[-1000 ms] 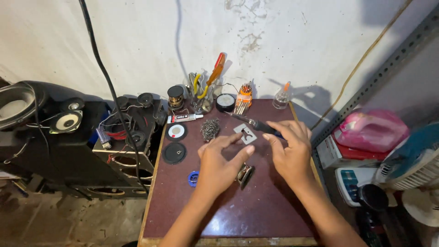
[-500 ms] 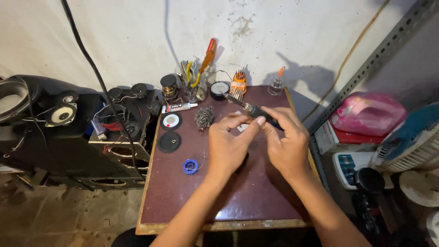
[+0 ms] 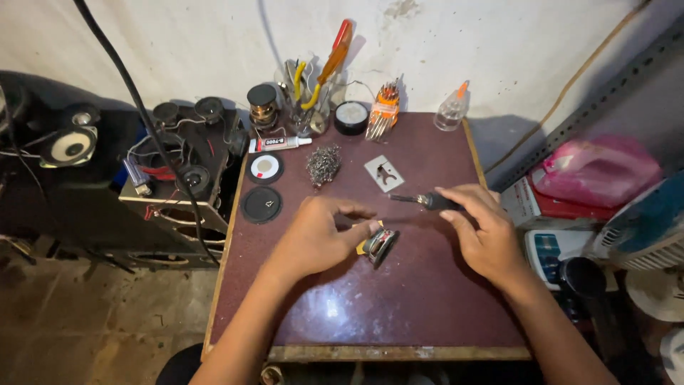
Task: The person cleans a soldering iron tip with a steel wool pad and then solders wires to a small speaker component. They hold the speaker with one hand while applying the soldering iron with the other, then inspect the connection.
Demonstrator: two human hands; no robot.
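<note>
My left hand (image 3: 317, 239) pinches the small speaker (image 3: 381, 246), mid-worktop (image 3: 427, 314) | right hand (image 3: 488, 235) clamps a dark-handled tool (image 3: 427, 201) | speaker: likely light, rigid, fragile cone; grip the rim.

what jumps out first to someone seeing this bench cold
Two bare hands meet mid-table: the left hand pinches a small round speaker part, the right hand holds a dark-handled tool. Behind them, a jar of pliers stands against the wall, and a pink jug sits off to the right.
</note>
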